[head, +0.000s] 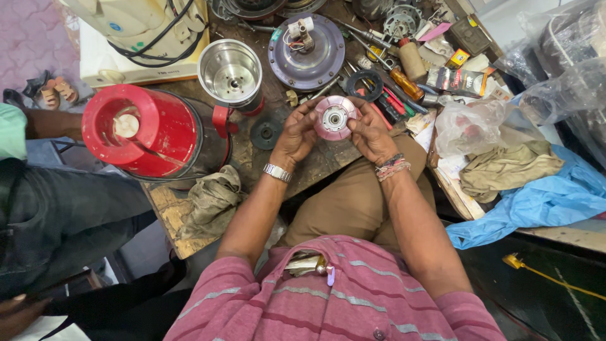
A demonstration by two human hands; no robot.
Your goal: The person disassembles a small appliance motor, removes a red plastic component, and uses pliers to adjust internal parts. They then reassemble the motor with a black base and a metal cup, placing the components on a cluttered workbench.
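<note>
Left hand (pixel 295 134) | right hand (pixel 372 134) | pink disc (pixel 334 117) (face toward camera, between both)

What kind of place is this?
Probably a small appliance repair shop. Both hands, left hand and right hand, hold a pink round part over a workbench crowded with screwdrivers and a red mixer base.

light: bright, even daylight | shadows: soft | focus: sharp centre | edges: wide-angle bending | glare: steel jar (pixel 231 71)
</note>
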